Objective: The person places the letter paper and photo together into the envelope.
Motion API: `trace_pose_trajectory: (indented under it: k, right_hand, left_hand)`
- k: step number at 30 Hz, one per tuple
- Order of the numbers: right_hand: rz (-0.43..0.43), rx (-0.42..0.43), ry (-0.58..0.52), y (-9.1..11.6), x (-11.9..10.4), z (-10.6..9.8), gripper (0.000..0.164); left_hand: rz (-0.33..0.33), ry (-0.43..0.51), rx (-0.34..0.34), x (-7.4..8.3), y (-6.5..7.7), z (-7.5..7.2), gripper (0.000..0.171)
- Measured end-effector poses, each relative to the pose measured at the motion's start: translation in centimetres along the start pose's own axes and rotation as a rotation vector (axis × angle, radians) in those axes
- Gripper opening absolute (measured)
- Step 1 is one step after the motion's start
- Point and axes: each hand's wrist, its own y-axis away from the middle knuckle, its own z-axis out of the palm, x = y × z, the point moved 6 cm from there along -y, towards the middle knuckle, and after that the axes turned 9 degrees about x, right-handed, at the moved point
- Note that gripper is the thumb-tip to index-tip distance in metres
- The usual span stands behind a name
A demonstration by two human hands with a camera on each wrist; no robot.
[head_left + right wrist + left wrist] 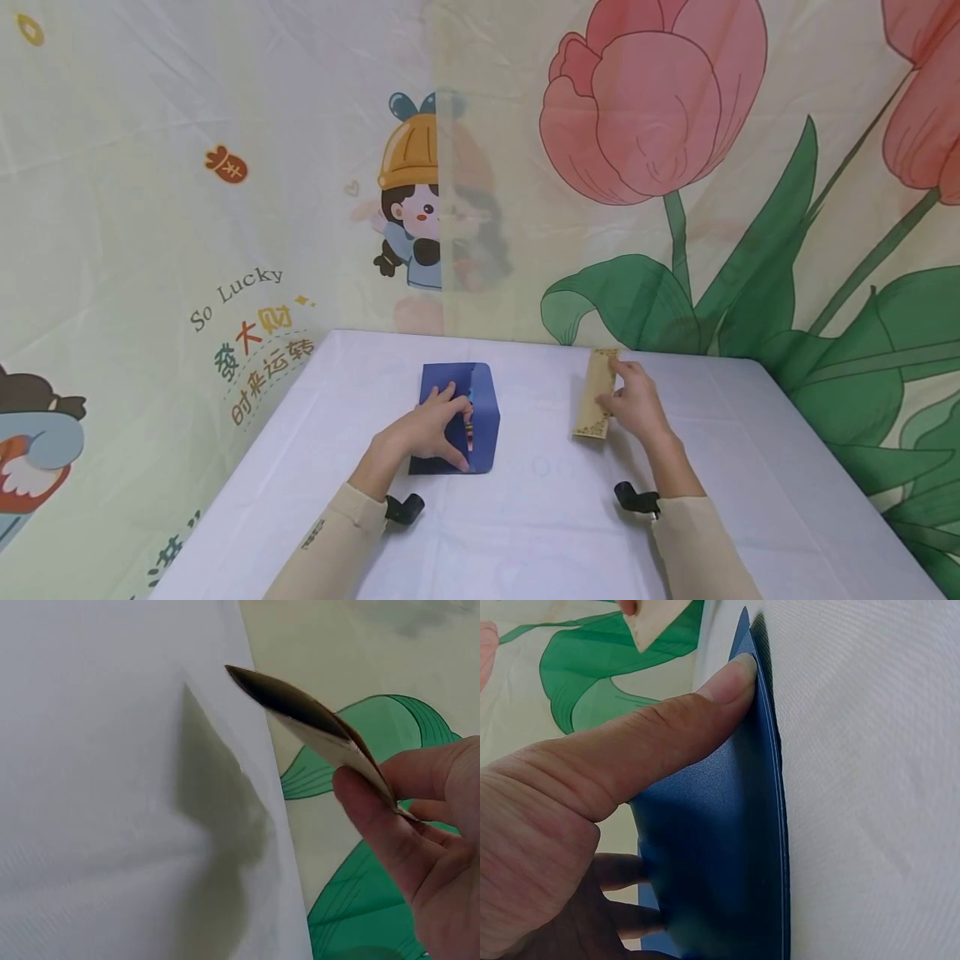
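1. Printed hangings behind a white-covered table (540, 533): cartoon cloth (135, 125) leftmost, tulip cloth (660, 108) rightmost.
2. Left hand (429, 427): spread wide, thumb and fingers apart, pressing on a blue envelope (457, 432), not wrapped round it.
3. Same envelope: lying left of the table's middle, nearer the far edge. Flap (487, 417) turned out rightward; opening apparently done, closing not. At the mouth, a glimpse of something multicoloured (470, 433), too covered to identify.
4. Gold patterned paper sleeve (597, 393): raised off the table, right of its middle, by the far edge, well apart from the envelope. Lift done, setting down not; end gaping, inside too dark to judge.
5. Right hand (637, 404): drawn into a pinch, thumb and fingers on the sleeve's right long edge.
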Motion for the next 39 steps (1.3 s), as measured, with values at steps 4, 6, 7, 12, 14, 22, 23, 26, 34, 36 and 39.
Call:
trace_pose_trajectory:
  k: [4,6,7,12,14,22,23,26,34,36,39]
  right_hand:
    - [-0.010,0.007,-0.047,0.1,-0.7,0.5,0.083]
    - [-0.012,0.015,-0.057,0.0,-1.0,0.8,0.084]
    - [-0.013,0.019,-0.059,0.0,-1.1,0.9,0.085]
    - [-0.020,0.026,-0.062,0.0,-1.5,1.5,0.087]
    - [-0.028,0.021,-0.066,0.1,-1.7,1.8,0.087]
    - [-0.090,0.021,-0.085,0.5,-3.2,3.3,0.085]
    - [-0.096,0.019,-0.091,0.6,-3.4,3.4,0.084]
    - [-0.105,0.010,-0.102,0.9,-3.9,3.8,0.082]
    - [-0.137,-0.017,-0.120,1.4,-5.1,4.8,0.082]
    - [-0.145,-0.026,-0.121,1.5,-5.5,5.2,0.082]
    - [-0.143,-0.043,-0.135,1.7,-6.1,5.8,0.082]
  left_hand:
    - [0.004,-0.003,0.005,0.0,0.0,-0.1,0.063]
    - [0.008,-0.007,0.006,0.0,-0.1,-0.2,0.063]
    - [0.008,-0.008,0.007,0.0,-0.1,-0.2,0.063]
    - [0.003,-0.008,0.007,-0.1,0.0,-0.3,0.062]
    - [0.000,-0.005,0.007,0.0,0.0,-0.4,0.062]
    - [-0.001,-0.020,0.007,-0.2,0.1,-0.4,0.063]
    - [0.002,-0.026,0.008,-0.2,0.1,-0.4,0.064]
    - [0.012,-0.039,0.011,-0.3,0.0,-0.2,0.064]
    - [0.021,-0.039,0.005,-0.1,-0.3,0.2,0.065]
    - [0.018,-0.041,0.005,-0.1,-0.3,0.2,0.065]
    - [0.012,-0.043,0.007,-0.1,-0.2,0.2,0.065]
